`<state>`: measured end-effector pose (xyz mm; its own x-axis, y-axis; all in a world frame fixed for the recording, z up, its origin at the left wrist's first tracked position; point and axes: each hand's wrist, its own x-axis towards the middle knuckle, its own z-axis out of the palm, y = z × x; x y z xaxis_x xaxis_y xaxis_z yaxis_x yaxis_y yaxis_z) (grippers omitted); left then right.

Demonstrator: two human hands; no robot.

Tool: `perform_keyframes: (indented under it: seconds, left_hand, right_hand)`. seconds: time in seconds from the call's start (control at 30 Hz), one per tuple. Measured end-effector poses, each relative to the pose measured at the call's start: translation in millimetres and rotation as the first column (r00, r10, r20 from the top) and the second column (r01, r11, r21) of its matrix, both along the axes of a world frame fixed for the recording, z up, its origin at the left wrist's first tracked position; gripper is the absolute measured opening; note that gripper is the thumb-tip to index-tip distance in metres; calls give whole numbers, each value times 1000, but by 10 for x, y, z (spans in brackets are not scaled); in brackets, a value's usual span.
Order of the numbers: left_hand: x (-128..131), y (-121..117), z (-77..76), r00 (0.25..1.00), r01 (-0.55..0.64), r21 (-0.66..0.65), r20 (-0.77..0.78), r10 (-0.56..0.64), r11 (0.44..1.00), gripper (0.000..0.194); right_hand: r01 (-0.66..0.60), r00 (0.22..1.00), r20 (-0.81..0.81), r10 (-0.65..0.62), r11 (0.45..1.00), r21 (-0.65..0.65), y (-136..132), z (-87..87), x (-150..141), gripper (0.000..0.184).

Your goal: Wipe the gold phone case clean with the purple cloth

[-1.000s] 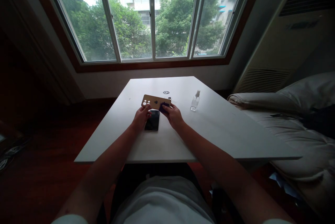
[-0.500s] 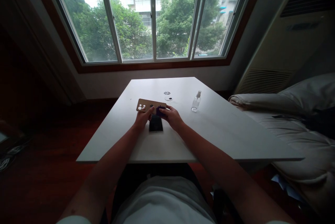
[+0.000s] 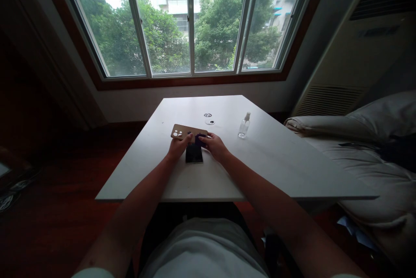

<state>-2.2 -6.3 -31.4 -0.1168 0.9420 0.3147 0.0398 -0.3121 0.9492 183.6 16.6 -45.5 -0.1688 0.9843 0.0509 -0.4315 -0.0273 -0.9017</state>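
A tan phone case [image 3: 183,130] with round camera holes at its left end is held between my two hands above the table. My left hand [image 3: 178,147] is closed on its lower left edge, the thumb on its face. My right hand [image 3: 216,144] grips the right end, thumb resting on a dark purple patch [image 3: 200,140] on the case; whether that is a sticker or a print I cannot tell. Just below the case lies a dark phone [image 3: 194,155] flat on the table, its far end hidden by the case and hands.
On the white table [image 3: 146,174] a clear spray bottle [image 3: 243,127] stands to the right. Two small round pieces [image 3: 209,122] lie beyond the case. A padded couch [image 3: 351,139] is at the right, and a window [image 3: 191,22] fills the wall ahead.
The case and both hands have shifted very slightly, the case a touch lower and to the right. Both hands keep their hold; the phone and bottle stay put.
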Motion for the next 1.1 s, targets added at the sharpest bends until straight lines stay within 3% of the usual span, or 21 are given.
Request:
perform_keyframes:
  seconds: [0.23, 0.43, 0.63, 0.77, 0.93, 1.1]
  left_hand:
    - [-22, 34, -51, 1000, 26, 21, 10, -26, 999, 42]
    - [-13, 0, 11, 998, 45, 7, 40, -45, 999, 44]
    - [22, -44, 81, 982, 87, 0, 167, -86, 996, 51]
    - [5, -26, 56, 980, 65, -56, 194, -53, 996, 51]
    - [-5, 12, 35, 985, 61, -70, 167, -49, 996, 51]
    - [23, 39, 26, 989, 2, -113, 146, 15, 994, 48]
  right_hand:
    - [69, 998, 7, -69, 995, -65, -21, 4, -43, 46]
    - [64, 998, -5, -64, 998, -4, 24, -57, -53, 49]
    - [53, 998, -20, -52, 997, 59, -20, 51, -17, 53]
    - [9, 1000, 11, -9, 1000, 12, -68, 96, -7, 55]
    - [104, 993, 46, -105, 994, 24, -109, 126, -20, 77]
    - [128, 989, 59, -132, 989, 74, -117, 117, -5, 74]
